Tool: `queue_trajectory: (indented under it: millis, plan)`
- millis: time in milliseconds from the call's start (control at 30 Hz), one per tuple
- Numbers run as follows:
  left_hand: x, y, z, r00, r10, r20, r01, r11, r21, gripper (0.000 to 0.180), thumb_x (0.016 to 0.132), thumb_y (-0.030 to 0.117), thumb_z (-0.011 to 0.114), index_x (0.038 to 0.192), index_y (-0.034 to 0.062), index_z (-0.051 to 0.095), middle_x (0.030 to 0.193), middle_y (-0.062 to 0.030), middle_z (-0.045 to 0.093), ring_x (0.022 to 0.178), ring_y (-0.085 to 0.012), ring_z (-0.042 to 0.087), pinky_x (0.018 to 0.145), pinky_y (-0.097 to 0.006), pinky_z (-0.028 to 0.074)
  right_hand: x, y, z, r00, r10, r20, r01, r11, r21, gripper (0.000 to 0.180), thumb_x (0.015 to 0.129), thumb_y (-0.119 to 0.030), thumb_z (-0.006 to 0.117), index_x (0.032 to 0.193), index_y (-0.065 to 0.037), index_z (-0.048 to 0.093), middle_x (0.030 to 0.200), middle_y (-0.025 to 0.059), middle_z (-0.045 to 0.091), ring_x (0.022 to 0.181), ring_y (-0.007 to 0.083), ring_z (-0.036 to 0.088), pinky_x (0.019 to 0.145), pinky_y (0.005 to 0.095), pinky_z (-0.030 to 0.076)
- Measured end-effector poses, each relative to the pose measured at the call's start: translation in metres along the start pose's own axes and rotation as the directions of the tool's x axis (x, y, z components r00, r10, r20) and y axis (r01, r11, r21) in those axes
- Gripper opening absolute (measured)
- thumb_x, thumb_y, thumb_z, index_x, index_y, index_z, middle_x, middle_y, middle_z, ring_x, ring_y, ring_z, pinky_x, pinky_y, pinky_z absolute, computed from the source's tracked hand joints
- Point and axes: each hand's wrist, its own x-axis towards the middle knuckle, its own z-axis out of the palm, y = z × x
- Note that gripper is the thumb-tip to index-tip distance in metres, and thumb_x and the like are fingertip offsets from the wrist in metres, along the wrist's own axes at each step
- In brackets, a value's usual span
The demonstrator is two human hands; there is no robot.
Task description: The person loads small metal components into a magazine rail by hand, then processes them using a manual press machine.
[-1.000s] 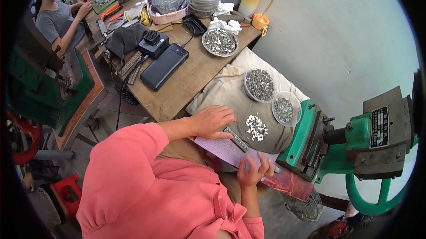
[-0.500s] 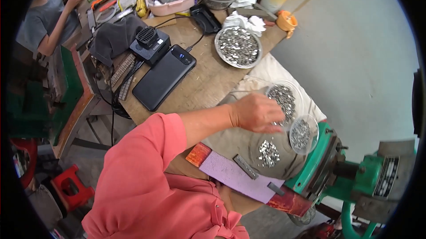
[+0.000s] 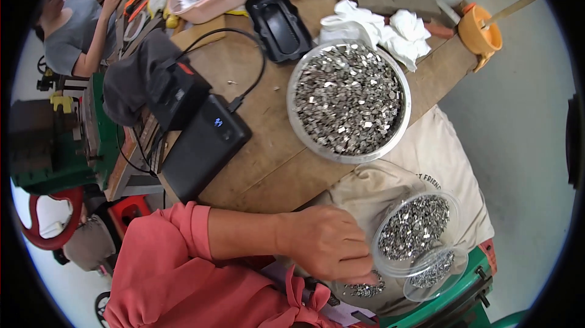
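While the left hand (image 3: pixel 329 249) holds with curled fingers the rim of a clear round plastic bowl of small metal pieces (image 3: pixel 416 230) on the beige cloth sack (image 3: pixel 439 157), a large steel bowl of similar pieces (image 3: pixel 348 99) stands on the wooden counter (image 3: pixel 268 151) behind it; a second clear bowl (image 3: pixel 436 273) lies just beside.

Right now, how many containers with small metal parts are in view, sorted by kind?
Large metal bowl: 1
Clear plastic dishes: 2, one nearer the left hand, holding parts, and a smaller one partly under it
Total: 3
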Motion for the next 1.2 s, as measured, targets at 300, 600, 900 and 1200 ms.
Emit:
queue_trajectory:
  millis: [300, 600, 900, 1200]
  plan:
    - [0.008, -0.010, -0.008, 0.985, -0.141, 0.104, 0.150, 0.985, -0.081, 0.030, 0.079, 0.027, 0.080, 0.072, 0.0073, 0.058, 0.061, 0.0033, 0.041, 0.051, -0.0108, 0.048, 0.045, -0.027, 0.038, -0.025, 0.001, -0.006, 0.993, 0.114, -0.024, -0.114, 0.993, 0.006, 0.020, 0.093, -0.014, 0.065, 0.105, 0.002, 0.070, 0.096, 0.0172, 0.071, 0.084, 0.0270, 0.066, 0.075, 0.0321, 0.051]
    - [0.005, -0.007, -0.008, 0.981, -0.131, 0.140, 0.136, 0.990, -0.023, 0.034, 0.073, 0.023, 0.085, 0.064, 0.0114, 0.053, 0.056, 0.0020, 0.043, 0.045, -0.0151, 0.048, 0.042, -0.029, 0.037, -0.058, 0.005, -0.046, 0.951, 0.044, -0.306, -0.084, 0.990, -0.118, 0.021, 0.093, -0.014, 0.065, 0.105, 0.002, 0.070, 0.096, 0.0172, 0.071, 0.083, 0.0264, 0.066, 0.075, 0.0321, 0.051]
    - [-0.004, -0.005, 0.003, 0.997, -0.046, 0.062, 0.046, 0.999, -0.001, 0.028, 0.078, 0.015, 0.080, 0.063, 0.0098, 0.056, 0.053, -0.0055, 0.051, 0.044, -0.0229, 0.052, 0.043, -0.036, 0.040, -0.131, 0.024, -0.027, 0.797, -0.077, -0.598, -0.069, 0.974, -0.217, 0.021, 0.093, -0.014, 0.065, 0.106, 0.002, 0.070, 0.096, 0.0173, 0.071, 0.083, 0.0258, 0.066, 0.075, 0.0321, 0.051]
    - [0.002, 0.013, 0.020, 0.990, 0.098, 0.097, -0.092, 0.994, -0.065, 0.017, 0.076, 0.003, 0.074, 0.065, 0.0041, 0.061, 0.056, -0.0069, 0.055, 0.047, -0.0246, 0.053, 0.047, -0.035, 0.039, -0.180, 0.061, 0.026, 0.750, -0.107, -0.653, -0.089, 0.961, -0.260, 0.022, 0.093, -0.014, 0.066, 0.107, 0.002, 0.070, 0.096, 0.0173, 0.071, 0.083, 0.0252, 0.066, 0.075, 0.0320, 0.051]
